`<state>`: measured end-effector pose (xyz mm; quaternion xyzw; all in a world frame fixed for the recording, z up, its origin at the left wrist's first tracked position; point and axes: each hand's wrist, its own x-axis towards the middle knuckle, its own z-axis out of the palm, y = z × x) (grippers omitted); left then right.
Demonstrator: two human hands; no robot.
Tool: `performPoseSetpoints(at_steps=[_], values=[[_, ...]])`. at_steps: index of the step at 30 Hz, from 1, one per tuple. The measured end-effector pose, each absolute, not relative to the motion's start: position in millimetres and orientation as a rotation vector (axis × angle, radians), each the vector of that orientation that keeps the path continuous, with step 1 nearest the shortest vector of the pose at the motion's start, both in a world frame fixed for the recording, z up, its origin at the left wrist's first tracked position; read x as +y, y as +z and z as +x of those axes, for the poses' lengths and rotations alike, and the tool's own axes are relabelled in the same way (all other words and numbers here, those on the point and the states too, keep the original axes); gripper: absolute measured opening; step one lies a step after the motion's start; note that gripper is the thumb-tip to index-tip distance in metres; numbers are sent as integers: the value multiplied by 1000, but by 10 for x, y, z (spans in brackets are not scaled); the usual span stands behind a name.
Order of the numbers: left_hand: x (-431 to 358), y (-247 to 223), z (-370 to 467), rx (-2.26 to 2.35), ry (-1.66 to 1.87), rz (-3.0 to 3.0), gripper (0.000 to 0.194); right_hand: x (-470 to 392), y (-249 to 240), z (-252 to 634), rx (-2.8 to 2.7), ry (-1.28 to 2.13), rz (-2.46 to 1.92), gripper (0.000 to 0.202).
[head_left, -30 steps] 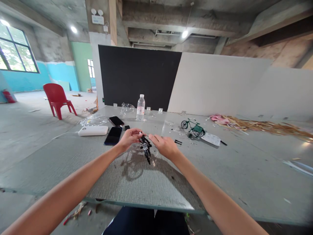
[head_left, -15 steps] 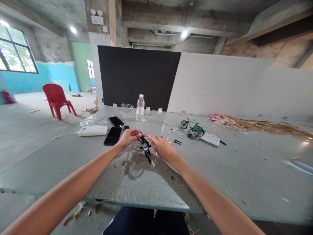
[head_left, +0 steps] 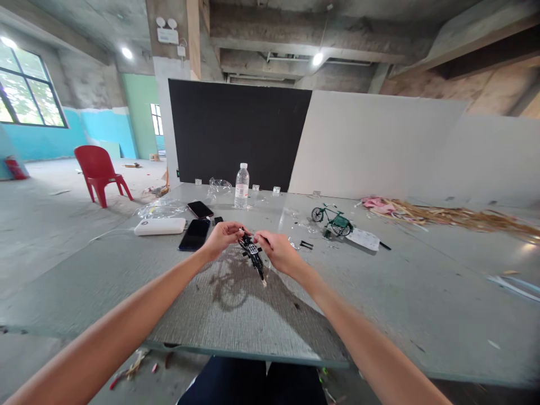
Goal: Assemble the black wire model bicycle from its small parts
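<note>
A small black model bicycle (head_left: 253,256) with a pale rack is held over the grey table (head_left: 177,304), its far end between my hands. My left hand (head_left: 225,235) is closed on that far end from the left. From the right, my right hand (head_left: 275,247) pinches at the same end, its fingertips together; a tiny part between them cannot be made out. The bicycle's near end points down toward me, with a pale tip. A finished-looking green model bicycle (head_left: 333,219) stands farther right. Small black parts (head_left: 306,244) lie just beyond my right hand.
Left of my hands lie two phones (head_left: 194,234), a white power bank (head_left: 160,226) with a cable, and clear plastic wrap (head_left: 162,207). A water bottle (head_left: 242,187) stands behind. To the right are a white card (head_left: 363,240) and brown strips (head_left: 455,216).
The black model bicycle has tilted slightly, its near end shifting a little right. My right hand's fingers have curled in more. My left hand stays nearly in place.
</note>
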<state>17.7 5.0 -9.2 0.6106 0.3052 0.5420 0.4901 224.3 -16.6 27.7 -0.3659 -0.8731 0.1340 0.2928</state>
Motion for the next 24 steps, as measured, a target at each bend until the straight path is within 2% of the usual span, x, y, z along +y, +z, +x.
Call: performPoseSetpoints(at_steps=[8,16,24], values=[[75,-78,185,742,1339,1567,30,-124,298,2237,-2265,490,-949,40],[78,-45,194,785,1357,1641,33,-106,303,2216,-2037,1056,-1053,35],[87,-38,203,833,1355,1717,31,-132,367,2230,-1797,1462,-1029,28]])
